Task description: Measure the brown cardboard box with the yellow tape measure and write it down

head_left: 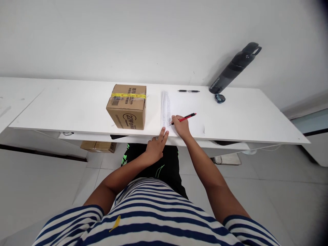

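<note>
A white sheet of paper (pixel 189 116) with a strip of dense handwriting down its left side lies on the white desk. My right hand (pixel 180 126) rests on it, fingers closed round a red and black pen (pixel 188 117). The pen's tip touches the paper beside the written strip. My left hand (pixel 156 147) is at the desk's front edge, two fingers stretched out onto the paper's near left corner. Its other fingers are curled or partly hidden, and it holds nothing.
A taped cardboard box (pixel 128 106) stands left of the paper. Behind the paper lies a black pen (pixel 189 91). A dark water bottle (pixel 232 70) stands by the wall, with a small dark object (pixel 219 98) near its base. Another carton (pixel 98 146) is below the desk (pixel 64 109).
</note>
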Available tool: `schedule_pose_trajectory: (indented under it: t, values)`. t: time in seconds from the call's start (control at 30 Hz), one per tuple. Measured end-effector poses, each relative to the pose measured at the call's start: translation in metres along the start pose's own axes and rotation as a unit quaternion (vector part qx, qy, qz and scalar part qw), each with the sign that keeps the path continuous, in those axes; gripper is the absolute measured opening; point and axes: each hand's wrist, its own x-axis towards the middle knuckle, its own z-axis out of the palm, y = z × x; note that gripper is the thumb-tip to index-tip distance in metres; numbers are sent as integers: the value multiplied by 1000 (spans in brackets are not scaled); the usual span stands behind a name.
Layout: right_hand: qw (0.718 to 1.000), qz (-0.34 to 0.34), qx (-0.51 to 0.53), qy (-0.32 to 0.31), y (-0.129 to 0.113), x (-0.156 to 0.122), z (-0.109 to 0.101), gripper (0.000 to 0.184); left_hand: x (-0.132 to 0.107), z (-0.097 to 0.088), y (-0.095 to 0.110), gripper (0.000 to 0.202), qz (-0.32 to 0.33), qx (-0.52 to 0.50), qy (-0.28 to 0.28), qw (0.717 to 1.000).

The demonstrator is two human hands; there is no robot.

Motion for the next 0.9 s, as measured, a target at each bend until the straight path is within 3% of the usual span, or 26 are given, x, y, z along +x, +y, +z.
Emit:
schedule_pose_trajectory:
  t: [0.17,0.23,0.3,0.37,0.47,0.57,0.6,0.63,0.7,0.73,0.77,0.8,0.9]
  values:
    - [999,13,-26,-39,-5,13,-9,48,-5,-22,-4,124,28,-41,-47,998]
    - [997,-6,-77,-8,-4,18,-14,44,-10,-35,-8,113,61,-79,-48,994]
    - [990,-28,-128,53,-1,23,-17,35,-20,-50,-13,95,100,-123,-14,987]
    - [985,-24,-148,85,3,25,-18,39,-35,-64,-18,82,136,-188,40,972]
    - [985,6,-147,92,3,22,-18,59,-62,-82,-27,85,174,-339,106,919]
    - [995,-21,-78,63,-11,0,-20,65,-80,-90,-34,97,182,-503,169,828]
    - [998,-53,-25,14,-19,-12,-21,63,-81,-90,-35,99,180,-552,199,789]
    - [992,-95,46,-72,-29,-26,-21,63,-81,-88,-35,99,177,-596,237,747]
    - [932,-156,148,-290,-49,-56,-20,75,-75,-83,-30,94,160,-656,319,665]
    - [897,-173,164,-373,-59,-70,-18,91,-72,-81,-26,88,150,-669,354,636]
    - [876,-181,166,-414,-67,-82,-14,105,-70,-78,-21,79,141,-672,384,617]
    - [878,-183,168,-409,-75,-91,-10,111,-68,-76,-16,70,136,-664,408,612]
    - [931,-202,181,-245,-89,-104,4,95,-73,-77,-9,58,134,-615,426,650]
